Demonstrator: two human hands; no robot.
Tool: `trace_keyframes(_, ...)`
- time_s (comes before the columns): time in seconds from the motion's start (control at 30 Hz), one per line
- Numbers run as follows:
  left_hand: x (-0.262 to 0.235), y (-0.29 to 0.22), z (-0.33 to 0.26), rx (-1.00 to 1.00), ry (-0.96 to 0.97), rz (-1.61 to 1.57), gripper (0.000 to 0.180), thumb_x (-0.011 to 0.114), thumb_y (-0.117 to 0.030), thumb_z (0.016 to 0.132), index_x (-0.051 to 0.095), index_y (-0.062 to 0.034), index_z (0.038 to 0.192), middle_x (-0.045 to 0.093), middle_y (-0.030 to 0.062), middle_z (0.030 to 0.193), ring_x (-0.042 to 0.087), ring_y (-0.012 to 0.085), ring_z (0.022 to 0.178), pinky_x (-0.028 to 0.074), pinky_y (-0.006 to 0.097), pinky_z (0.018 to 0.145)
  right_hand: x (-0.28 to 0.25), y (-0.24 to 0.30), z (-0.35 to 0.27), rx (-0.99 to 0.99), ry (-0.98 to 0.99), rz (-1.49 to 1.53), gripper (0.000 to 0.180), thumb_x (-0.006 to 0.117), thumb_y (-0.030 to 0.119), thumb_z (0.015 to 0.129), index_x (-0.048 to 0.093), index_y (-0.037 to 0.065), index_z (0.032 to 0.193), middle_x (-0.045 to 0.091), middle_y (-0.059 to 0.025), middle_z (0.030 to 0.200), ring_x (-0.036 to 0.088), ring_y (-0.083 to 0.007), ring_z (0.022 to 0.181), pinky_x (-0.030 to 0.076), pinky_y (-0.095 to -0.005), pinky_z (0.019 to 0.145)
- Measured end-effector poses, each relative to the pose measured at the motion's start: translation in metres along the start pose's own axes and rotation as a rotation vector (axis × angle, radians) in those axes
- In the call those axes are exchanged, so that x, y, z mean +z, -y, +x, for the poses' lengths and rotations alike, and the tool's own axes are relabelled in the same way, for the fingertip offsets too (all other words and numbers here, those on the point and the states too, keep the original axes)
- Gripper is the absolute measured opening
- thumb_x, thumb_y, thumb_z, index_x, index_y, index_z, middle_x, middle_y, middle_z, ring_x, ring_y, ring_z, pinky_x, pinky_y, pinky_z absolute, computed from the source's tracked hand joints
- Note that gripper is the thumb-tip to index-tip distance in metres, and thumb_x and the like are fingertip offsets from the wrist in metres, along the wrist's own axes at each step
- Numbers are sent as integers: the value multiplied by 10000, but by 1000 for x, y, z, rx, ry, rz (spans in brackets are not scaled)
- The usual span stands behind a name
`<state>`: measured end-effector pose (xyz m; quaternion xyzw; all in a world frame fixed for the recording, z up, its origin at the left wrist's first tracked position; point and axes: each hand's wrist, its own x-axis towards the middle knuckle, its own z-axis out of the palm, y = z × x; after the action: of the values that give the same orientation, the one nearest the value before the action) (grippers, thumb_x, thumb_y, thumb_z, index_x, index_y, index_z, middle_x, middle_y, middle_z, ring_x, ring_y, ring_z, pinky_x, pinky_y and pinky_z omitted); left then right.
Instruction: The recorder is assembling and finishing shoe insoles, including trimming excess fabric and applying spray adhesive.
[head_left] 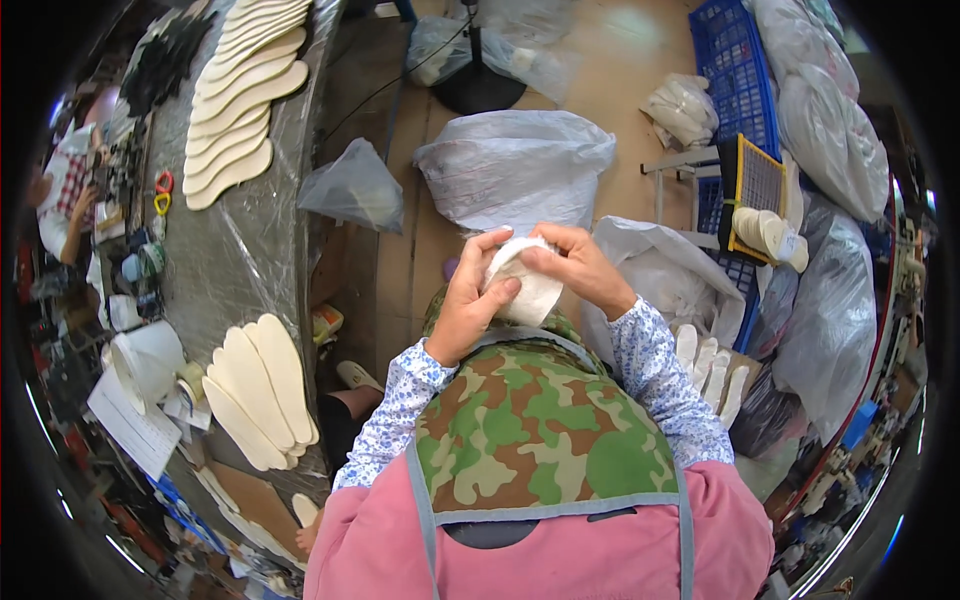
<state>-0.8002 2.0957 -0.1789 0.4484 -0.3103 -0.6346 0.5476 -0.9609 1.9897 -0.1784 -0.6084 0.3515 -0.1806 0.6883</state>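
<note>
In front of my apron, both hands hold a white, soft, folded piece (pixel 535 295) whose exact kind I cannot make out. My left hand (pixel 468 300) is closed on its left side, the thumb lying across its front. The fingers of my right hand (pixel 590 270) pinch its upper right edge. Just beyond my hands stands a large translucent whitish plastic bag (pixel 515 165). Another whitish bag (pixel 665 265) lies open to the right of my right hand.
On the plastic-covered table (pixel 250 260) at left lie a long row of cream insoles (pixel 230 160), a fanned stack of insoles (pixel 265 390) and red and yellow scissors (pixel 163 190). Blue crates (pixel 740 60) and stuffed bags (pixel 830 300) stand at right. Another person (pixel 65 200) is at far left.
</note>
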Motion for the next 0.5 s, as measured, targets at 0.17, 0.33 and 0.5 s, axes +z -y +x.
trace_keyframes(0.17,-7,3,42,-318,305,8,656,677,-204,853,348,28,1371,494,72,1262,467,139,1144,364,283,987,-58,11,26,-72,-429,357,156,631,204,908,658,55,869,612,34,761,538,-35,674,422,-194,599)
trace_keyframes(0.33,-19,14,89,-356,380,-59,638,692,-149,837,388,-7,1380,539,87,1271,531,150,1115,408,283,972,-139,19,33,-225,-808,470,185,626,213,912,668,34,895,650,6,778,575,-51,660,443,-193,596)
trace_keyframes(0.5,-22,5,130,-287,190,-205,445,621,-65,872,473,-30,1291,611,59,1139,604,122,983,507,275,843,-166,11,3,-168,-985,350,271,616,278,921,652,11,943,655,-17,843,579,-59,716,450,-207,639)
